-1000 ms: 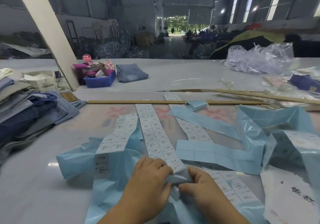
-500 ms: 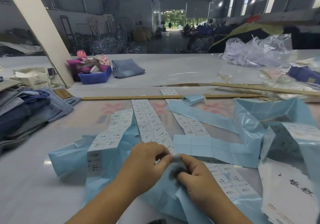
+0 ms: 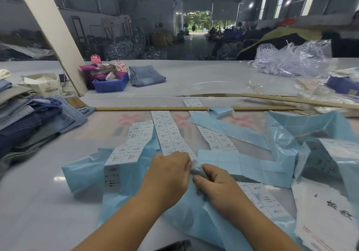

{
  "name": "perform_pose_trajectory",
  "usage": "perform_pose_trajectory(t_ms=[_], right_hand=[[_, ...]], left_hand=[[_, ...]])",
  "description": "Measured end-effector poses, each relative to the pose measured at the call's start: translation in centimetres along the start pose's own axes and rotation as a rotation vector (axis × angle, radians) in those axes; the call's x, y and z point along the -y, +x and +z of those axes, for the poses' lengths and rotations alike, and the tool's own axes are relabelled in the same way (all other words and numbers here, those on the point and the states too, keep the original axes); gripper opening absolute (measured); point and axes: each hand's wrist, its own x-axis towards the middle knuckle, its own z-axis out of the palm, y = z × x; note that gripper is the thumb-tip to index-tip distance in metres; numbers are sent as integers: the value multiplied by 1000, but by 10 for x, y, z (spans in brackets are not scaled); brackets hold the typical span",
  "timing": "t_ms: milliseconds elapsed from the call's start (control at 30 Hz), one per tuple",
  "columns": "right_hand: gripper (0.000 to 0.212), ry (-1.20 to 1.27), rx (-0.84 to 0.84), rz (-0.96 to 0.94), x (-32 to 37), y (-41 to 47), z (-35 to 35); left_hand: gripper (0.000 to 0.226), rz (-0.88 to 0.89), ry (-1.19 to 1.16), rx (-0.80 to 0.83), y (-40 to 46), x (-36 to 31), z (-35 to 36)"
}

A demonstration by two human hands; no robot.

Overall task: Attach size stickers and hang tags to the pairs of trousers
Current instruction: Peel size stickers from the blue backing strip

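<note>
Near the front edge of the table [image 3: 35, 202], the person's left hand [image 3: 169, 175] and right hand [image 3: 217, 182] met over the light blue backing paper [image 3: 186, 212], both pinching one small sticker [image 3: 196, 168] between thumb and fingertips. Half a second earlier the hands had been pressed closer together over the sheet; now the sticker stood lifted slightly between them. Strips of white size stickers [image 3: 169, 134] ran from the hands toward the wooden ruler [image 3: 151, 108] across the middle of the table. A stack of folded trousers [image 3: 25, 120] lay at the left edge, unchanged. A blue bin [image 3: 110, 84] sat toward the far left.
</note>
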Motion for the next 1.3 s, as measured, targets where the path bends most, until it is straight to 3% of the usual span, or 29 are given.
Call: perform_pose_trajectory(t_ms=[67, 200, 467, 633, 800, 867, 1067, 1300], right_hand=[[32, -32, 14, 18, 3, 5, -2], [11, -108, -37, 92, 2, 12, -11], [9, -281, -159, 273, 1, 29, -12], [53, -296, -171, 255, 24, -3, -24], [7, -24, -316, 230, 28, -90, -93], [4, 77, -346, 271, 22, -130, -119], [4, 207, -595, 321, 0, -216, -196], [4, 235, -617, 332, -28, -243, -219]], left_hand=[[20, -27, 53, -71, 1, -2, 0], [23, -155, -29, -198, 7, 0, -9], [22, -152, -97, -364, 3, -5, -45], [16, 28, 51, -321, -13, -46, -53], [7, 191, 124, -265, -24, -110, -39], [19, 206, 81, -211, -25, -139, -27], [18, 146, -89, -126, -23, -216, 23], [21, 2, -269, -135, -22, -242, 58]])
